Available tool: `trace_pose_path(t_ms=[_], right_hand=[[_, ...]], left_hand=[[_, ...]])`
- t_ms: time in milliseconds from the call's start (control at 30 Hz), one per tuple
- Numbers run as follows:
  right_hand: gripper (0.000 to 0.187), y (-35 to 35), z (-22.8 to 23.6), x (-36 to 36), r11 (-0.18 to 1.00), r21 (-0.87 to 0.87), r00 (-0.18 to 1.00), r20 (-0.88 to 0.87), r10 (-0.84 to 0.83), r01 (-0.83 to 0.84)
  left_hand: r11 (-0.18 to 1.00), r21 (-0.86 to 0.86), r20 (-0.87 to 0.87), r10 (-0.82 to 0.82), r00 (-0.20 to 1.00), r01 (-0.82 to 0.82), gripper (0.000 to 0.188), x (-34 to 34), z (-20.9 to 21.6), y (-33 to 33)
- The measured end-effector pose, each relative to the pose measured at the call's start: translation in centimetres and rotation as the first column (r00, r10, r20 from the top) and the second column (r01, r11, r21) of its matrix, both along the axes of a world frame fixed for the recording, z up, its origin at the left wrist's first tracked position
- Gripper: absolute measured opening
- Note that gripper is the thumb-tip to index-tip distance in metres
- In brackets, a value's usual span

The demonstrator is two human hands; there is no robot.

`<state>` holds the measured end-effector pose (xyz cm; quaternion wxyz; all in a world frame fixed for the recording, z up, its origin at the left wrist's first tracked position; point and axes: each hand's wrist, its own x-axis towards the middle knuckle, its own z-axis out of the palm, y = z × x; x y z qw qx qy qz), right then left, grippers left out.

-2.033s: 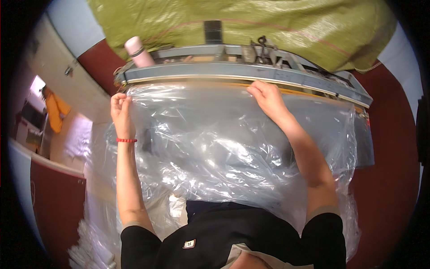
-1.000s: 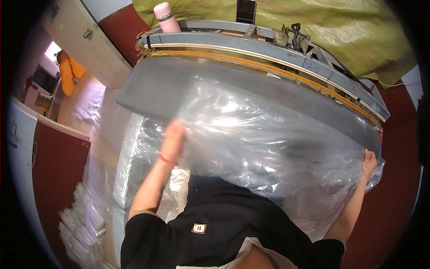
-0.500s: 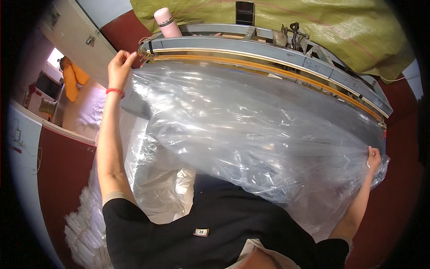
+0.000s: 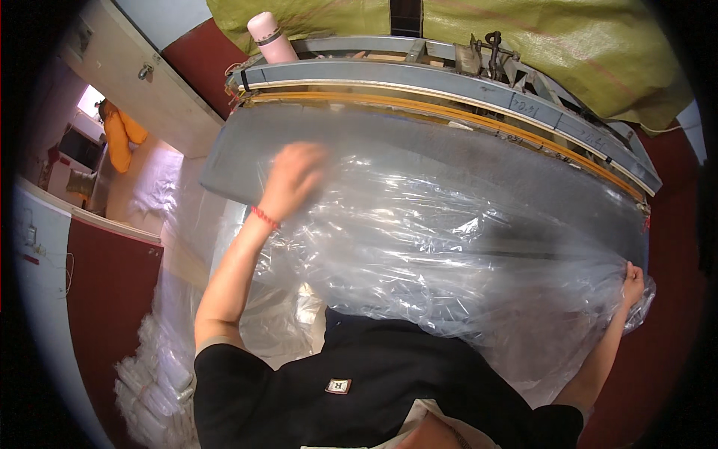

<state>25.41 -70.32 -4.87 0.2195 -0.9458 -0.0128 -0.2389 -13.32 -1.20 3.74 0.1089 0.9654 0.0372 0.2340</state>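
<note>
A wide sheet of clear plastic film [image 4: 419, 232] lies wrinkled across the grey work surface [image 4: 254, 138] and hangs over its near edge toward my body. Pinched in my right hand [image 4: 633, 284] is the film's right edge, with a loose bunch of it beyond the fingers. Over the left part of the film is my left hand [image 4: 296, 176], wearing a red bracelet at the wrist. Motion smears its fingers, so I cannot tell whether they hold or touch the film.
Behind the work surface runs a long grey metal frame [image 4: 321, 72] with orange strips [image 4: 359, 101] along it. A pink bottle [image 4: 271, 39] stands at its left end, a metal clamp [image 4: 492, 56] farther right. Bundled clear plastic [image 4: 153, 385] lies lower left, near an open door [image 4: 142, 67].
My left hand has left the far left corner and come right and nearer. The film's left part has come down off the back, baring more grey surface. My right hand moved slightly nearer, still pinching.
</note>
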Motion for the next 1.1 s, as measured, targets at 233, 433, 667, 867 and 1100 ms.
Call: trace_pose_path(t_ms=[233, 433, 667, 867, 1100], right_hand=[[0.033, 0.4, -0.4, 0.6, 1.0, -0.021, 0.999, -0.032, -0.014, 0.013], [0.034, 1.7, 0.7, -1.0, 1.0, -0.004, 0.999, 0.043, -0.018, 0.019], [0.033, -1.5, -1.0, 0.9, 0.983, 0.152, 0.994, 0.063, 0.093, -0.101], [0.03, -4.3, -1.1, 4.4, 0.959, 0.212, 0.982, 0.028, 0.188, -0.19], [0.023, 12.3, 5.5, 4.1, 0.864, 0.497, 0.917, 0.378, -0.128, -0.085]], left_hand=[[0.998, -0.012, -0.216, 0.063, 0.974, -0.067, 0.016, 2.9, -2.8, 3.9], [0.883, -0.356, -0.123, 0.281, 0.952, -0.307, 0.011, 6.1, -3.3, 4.6], [0.894, 0.008, -0.028, 0.447, 0.894, -0.447, 0.016, 8.2, -4.7, 2.3], [0.879, -0.076, -0.108, 0.462, 0.88, -0.471, 0.015, 9.3, -4.3, 2.8], [0.402, -0.914, 0.354, 0.722, 0.594, 0.055, 0.015, 11.0, -0.8, 4.0]])
